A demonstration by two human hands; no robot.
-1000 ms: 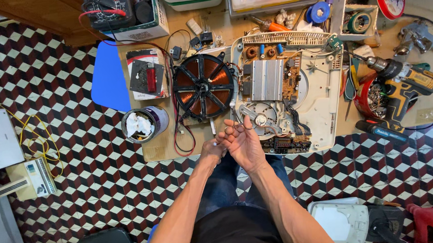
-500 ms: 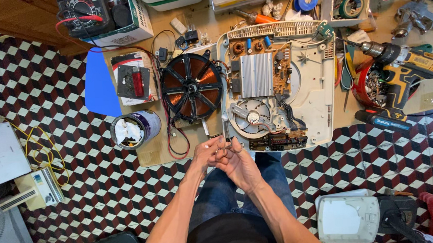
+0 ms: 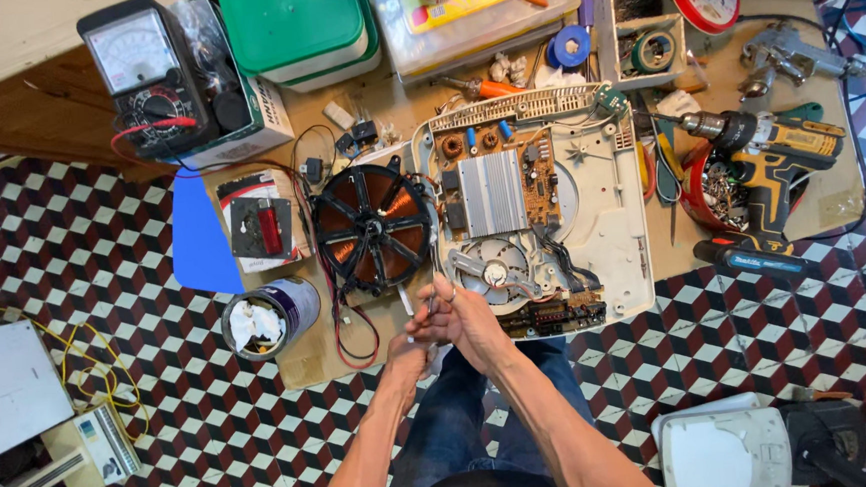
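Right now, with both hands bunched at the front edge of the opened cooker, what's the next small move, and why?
Probably part the hands a little so the grip shows. The left hand and right hand are pressed together over a thin pale piece at the bench edge, between the copper coil and the open white housing. What they hold is hidden, so clear that view first.
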